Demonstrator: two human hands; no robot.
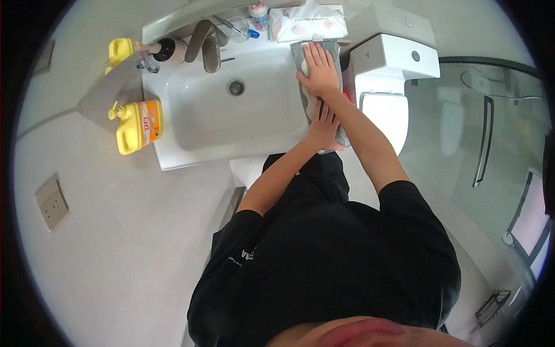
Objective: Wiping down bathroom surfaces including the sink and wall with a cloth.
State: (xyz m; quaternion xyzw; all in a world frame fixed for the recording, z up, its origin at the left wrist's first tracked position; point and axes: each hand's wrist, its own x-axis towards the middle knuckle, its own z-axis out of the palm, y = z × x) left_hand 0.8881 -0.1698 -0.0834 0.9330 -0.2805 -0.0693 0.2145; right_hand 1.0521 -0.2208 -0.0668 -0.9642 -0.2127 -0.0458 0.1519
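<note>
A grey cloth with pale patches point(311, 106) lies lengthwise along the right rim of a white washbasin point(243, 126). Pressed flat on its far half is my right hand point(320, 71), fingers slightly spread. My left hand point(324, 130) rests palm down on the near end of the same cloth, close to the basin's front edge, with its fingers apart. Neither hand grips the cloth. The two hands partly cover it, and my right forearm passes over the cloth's right edge.
Behind the basin stand a metal faucet point(208, 47), a tissue pack point(308, 24) and a small bottle point(259, 17). A yellow pump jug point(138, 126) and a dark-labelled bottle point(171, 50) are at left. The toilet point(386, 112) is right, beside a glass shower panel point(459, 121).
</note>
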